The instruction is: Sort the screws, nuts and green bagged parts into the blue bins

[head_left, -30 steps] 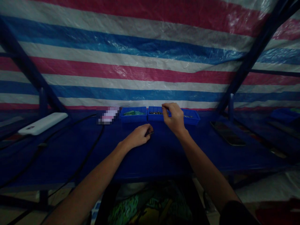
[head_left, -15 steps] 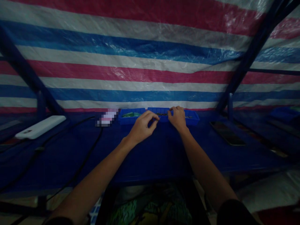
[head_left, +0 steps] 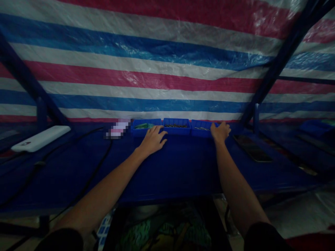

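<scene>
My left hand point(head_left: 154, 140) is open, its fingers spread at the front edges of the left blue bin point(head_left: 134, 132) and the middle blue bin point(head_left: 178, 131). Green pieces point(head_left: 143, 126), perhaps in plastic bags, lie in the left bin. Small dark metal pieces point(head_left: 176, 126) fill part of the middle one. At the end of the right blue bin point(head_left: 199, 132), my right hand point(head_left: 220, 131) has its thumb and fingers apart and covers that corner. Thin silvery pieces point(head_left: 202, 128) lie in this bin. Nothing shows in either hand.
A white power bank-like block point(head_left: 42, 138) and a black cable point(head_left: 96, 170) are on the left of the blue table point(head_left: 178, 174). A pixelated screen point(head_left: 117, 129) stands beside the bins. A dark phone point(head_left: 252, 148) lies right. Striped sheeting point(head_left: 157, 76) hangs behind.
My right hand has moved right, from between the middle and right bins to the right bin's far end. My left hand has drawn slightly left, and its pinched fingers have spread.
</scene>
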### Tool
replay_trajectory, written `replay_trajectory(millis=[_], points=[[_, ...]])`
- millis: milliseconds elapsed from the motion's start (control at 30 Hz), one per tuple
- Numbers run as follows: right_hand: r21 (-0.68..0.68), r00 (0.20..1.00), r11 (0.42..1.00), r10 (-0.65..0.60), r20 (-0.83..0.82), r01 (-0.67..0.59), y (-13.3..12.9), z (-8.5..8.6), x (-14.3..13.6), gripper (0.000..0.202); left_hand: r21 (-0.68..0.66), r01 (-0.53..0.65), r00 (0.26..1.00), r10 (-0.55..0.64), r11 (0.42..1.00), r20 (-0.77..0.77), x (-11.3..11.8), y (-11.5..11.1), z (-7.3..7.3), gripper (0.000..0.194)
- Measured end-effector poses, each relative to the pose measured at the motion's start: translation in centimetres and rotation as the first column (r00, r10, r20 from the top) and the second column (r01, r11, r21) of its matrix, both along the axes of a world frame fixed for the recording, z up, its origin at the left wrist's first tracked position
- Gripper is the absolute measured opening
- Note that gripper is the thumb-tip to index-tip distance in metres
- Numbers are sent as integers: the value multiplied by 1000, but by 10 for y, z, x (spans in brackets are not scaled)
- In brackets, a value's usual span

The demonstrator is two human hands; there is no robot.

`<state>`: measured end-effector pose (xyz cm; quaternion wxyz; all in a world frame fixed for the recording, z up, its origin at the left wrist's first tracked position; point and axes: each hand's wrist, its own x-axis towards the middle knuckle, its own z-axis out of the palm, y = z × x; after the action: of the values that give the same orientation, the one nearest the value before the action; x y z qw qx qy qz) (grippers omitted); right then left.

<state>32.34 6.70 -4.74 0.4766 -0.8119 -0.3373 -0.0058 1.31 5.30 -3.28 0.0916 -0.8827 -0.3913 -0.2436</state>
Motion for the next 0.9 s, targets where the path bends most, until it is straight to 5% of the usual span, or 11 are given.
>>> replay_trajectory(millis=[167,367,500,900], points=[[44,976,998,-37,-212,48,11,-24,6,50,-4,24,999,-23,1000,48,10,-23,0,33],[171,949,972,-106,-297,162,19,-36,14,49,-193,-30,995,48,981,89,35,-4,-5,56],[220,929,945,-160,-334,242,13,-36,28,50,-221,-91,985,121,971,127,47,3,-7,48],[224,903,959,-63,-425,172,-13,-29,46,34,-203,-44,950,104,978,296,19,-20,1,26]])
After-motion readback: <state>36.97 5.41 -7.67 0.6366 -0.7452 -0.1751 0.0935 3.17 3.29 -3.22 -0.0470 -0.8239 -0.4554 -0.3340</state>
